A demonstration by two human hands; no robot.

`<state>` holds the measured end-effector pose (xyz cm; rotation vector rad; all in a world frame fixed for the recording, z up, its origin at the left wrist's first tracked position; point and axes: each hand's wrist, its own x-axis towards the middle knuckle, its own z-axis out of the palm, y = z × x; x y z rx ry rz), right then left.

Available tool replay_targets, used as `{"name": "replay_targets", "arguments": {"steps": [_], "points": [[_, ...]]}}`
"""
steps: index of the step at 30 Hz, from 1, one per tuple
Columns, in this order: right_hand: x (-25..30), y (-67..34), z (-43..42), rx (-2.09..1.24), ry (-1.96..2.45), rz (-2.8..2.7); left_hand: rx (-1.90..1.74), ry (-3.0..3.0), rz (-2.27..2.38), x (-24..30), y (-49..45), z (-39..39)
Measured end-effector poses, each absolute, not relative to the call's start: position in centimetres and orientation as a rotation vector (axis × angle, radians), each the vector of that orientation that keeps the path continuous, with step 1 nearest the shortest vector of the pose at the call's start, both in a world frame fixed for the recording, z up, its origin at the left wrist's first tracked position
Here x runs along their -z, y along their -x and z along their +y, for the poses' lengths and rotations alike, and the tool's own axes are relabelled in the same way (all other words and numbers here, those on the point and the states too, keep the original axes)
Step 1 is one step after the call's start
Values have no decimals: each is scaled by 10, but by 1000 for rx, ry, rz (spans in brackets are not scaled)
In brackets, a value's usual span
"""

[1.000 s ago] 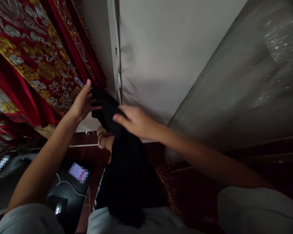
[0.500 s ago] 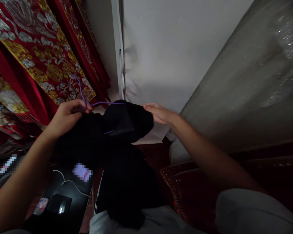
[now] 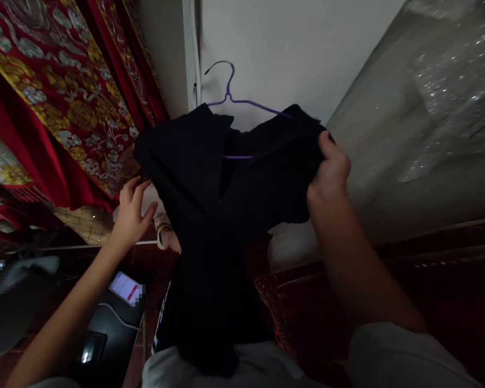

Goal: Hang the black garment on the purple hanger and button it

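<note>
A dark shirt (image 3: 267, 161) with a wide open collar hangs spread on a purple wire hanger (image 3: 242, 101), whose hook points up in front of the white wall. My right hand (image 3: 332, 167) grips the shirt at its right shoulder or sleeve edge, fingers folded behind the fabric. My left hand (image 3: 133, 213) is off the cloth, just left of and below the other sleeve, its fingers apart and nothing in them. The hanger's lower bar shows inside the neck opening. The shirt's lower part merges with the dark trousers below.
Red embroidered cloth (image 3: 84, 108) hangs at the left. A lit phone (image 3: 126, 288) and a cable lie on a black surface (image 3: 121, 334) at lower left. Plastic-wrapped material (image 3: 408, 151) stands at the right above a dark red carved seat (image 3: 307, 302). A foot in a clog (image 3: 161, 229) shows behind.
My left hand has let go of the purple hanger and moved down. The shirt is now spread over the hanger, hook upright. My right hand has moved right and up with the shirt's edge.
</note>
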<state>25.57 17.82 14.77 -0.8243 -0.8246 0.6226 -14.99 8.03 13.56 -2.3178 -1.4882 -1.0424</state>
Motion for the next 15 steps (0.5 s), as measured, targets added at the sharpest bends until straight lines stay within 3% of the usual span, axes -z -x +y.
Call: {"name": "replay_targets", "arguments": {"steps": [7,15], "points": [[-149,-232,193,-700,843,-975,1121,2542,-1402,-124,112,85],[-148,-234,172,-831,873,-955,508,2757,-1430,-113,66,86]]}}
